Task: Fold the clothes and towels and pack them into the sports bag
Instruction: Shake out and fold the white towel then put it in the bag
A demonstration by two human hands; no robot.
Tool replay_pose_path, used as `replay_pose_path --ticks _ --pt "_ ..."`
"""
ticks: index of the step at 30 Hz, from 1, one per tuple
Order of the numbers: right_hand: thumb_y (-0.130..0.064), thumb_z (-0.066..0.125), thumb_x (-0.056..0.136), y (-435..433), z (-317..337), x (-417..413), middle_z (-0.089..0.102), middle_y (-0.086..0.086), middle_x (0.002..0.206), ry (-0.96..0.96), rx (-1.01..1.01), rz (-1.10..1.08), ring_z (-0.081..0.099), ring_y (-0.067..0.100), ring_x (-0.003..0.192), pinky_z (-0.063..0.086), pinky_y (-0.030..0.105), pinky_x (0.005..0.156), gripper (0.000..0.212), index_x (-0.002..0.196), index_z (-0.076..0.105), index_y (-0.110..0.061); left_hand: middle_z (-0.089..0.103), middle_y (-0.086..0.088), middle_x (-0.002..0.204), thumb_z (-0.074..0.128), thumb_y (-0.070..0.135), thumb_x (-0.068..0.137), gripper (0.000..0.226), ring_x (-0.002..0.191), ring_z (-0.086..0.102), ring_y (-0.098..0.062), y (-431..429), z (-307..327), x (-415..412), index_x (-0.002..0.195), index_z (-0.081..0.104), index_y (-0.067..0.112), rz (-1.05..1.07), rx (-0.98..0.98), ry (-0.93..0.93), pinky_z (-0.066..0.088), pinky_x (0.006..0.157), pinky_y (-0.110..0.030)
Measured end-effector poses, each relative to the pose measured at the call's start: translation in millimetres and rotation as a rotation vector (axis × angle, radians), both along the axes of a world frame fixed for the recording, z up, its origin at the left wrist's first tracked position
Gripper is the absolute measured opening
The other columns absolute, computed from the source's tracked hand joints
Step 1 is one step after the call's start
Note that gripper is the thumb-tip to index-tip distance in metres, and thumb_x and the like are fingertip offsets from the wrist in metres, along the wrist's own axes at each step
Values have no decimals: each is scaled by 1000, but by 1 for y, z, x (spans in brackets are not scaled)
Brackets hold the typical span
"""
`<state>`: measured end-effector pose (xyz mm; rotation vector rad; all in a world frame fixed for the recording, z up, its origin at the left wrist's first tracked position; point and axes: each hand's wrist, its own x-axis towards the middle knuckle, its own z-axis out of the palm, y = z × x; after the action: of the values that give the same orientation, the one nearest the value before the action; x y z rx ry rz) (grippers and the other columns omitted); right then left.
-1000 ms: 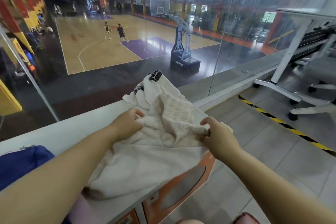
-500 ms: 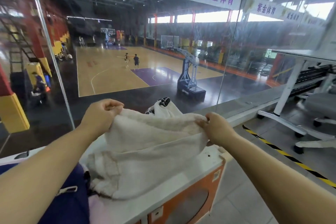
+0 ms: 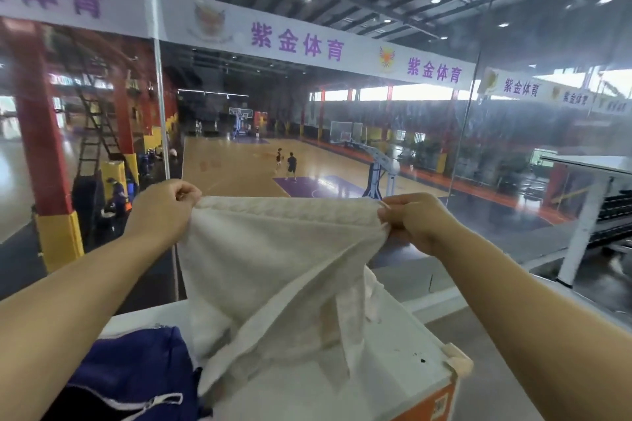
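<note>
A cream-white towel [image 3: 273,270] hangs stretched between my two hands, raised above the white counter top [image 3: 403,362]. My left hand [image 3: 164,205] pinches its upper left corner. My right hand [image 3: 413,219] pinches the upper right corner. The towel's lower part drapes down and still rests bunched on the counter. A blue sports bag [image 3: 136,376] with white trim lies at the lower left, partly under the towel's edge. The other clothes are hidden behind the towel.
A glass wall [image 3: 513,181] stands right behind the counter, overlooking a basketball court. The counter's right end has an orange front [image 3: 441,403]. White table legs [image 3: 581,225] stand on the grey floor to the right.
Both hands have lifted the towel off the counter and pulled its top edge taut, moving higher and further apart. The view has tilted upward.
</note>
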<state>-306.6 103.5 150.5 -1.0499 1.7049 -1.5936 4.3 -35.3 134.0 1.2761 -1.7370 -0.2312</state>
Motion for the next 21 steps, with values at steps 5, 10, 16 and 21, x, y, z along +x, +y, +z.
replay_pose_path --ticks 5,10,16,21 --pt "-4 58 89 -17 7 -10 59 21 82 229 103 -196 56 29 69 55 46 77 26 105 59 16 67 -13 108 53 20 94 23 87 49 -17 3 9 7 105 67 6 27 -11 38 37 79 -31" --pt "-16 50 93 -20 -1 -6 61 17 92 322 151 -157 61 34 84 55 52 84 26 109 61 3 67 -13 109 53 23 94 25 87 49 -18 5 4 5 104 68 6 16 43 69 38 80 -32" --pt "-10 54 92 -13 -4 -25 54 6 76 114 -2 -353 52 26 76 49 54 88 25 109 62 6 63 -5 98 58 30 91 25 89 54 -21 10 -3 -9 103 68 11 -109 189 137 46 86 -37" --pt "-14 68 85 14 3 -35 63 7 90 96 -81 -248 59 29 88 54 51 82 2 87 69 -15 60 4 93 70 16 81 17 85 56 -13 18 -9 -16 97 64 18 -372 359 340 48 66 -24"
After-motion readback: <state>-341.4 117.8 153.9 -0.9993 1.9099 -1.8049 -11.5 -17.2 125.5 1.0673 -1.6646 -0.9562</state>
